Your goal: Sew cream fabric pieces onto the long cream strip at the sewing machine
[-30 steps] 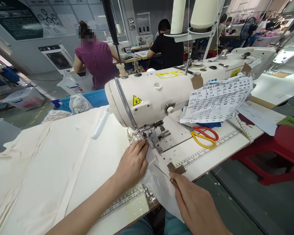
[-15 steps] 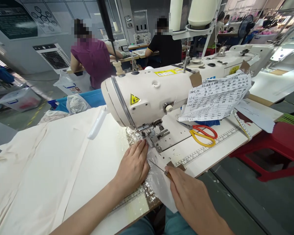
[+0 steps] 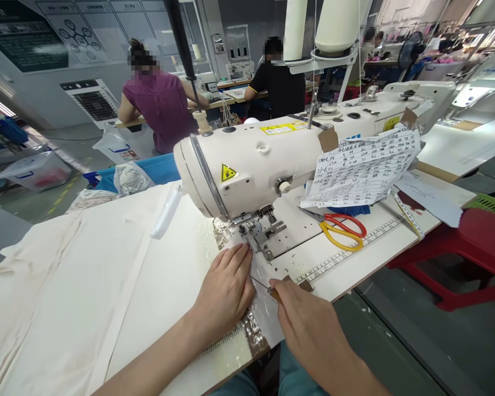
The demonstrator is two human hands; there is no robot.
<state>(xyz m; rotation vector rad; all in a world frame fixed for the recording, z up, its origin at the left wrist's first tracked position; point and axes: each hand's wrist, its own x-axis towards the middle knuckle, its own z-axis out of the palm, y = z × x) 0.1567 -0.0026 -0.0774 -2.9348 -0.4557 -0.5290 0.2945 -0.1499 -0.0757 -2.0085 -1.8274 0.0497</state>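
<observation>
My left hand (image 3: 225, 283) lies with its fingers outstretched on a thin white fabric piece (image 3: 272, 316), just in front of the presser foot (image 3: 244, 230) of a white sewing machine (image 3: 247, 165). Closed around the wooden handle of an awl (image 3: 274, 293) is my right hand (image 3: 309, 327). The awl's thin metal shaft points left, over the fabric; its tip is close to my left hand and hard to make out. Shiny clear film (image 3: 253, 330) covers the table beneath the fabric.
Scissors with red and yellow handles (image 3: 342, 231) lie right of the needle area. A handwritten sheet (image 3: 358, 170) hangs on the machine. Cream fabric (image 3: 58, 286) spreads over the left table. A red stool (image 3: 470, 258) stands at right. Two people sit working beyond the machine.
My right hand with the awl has shifted slightly left, towards my left hand. The fabric's near end has drawn up a little. My left hand stays near the presser foot.
</observation>
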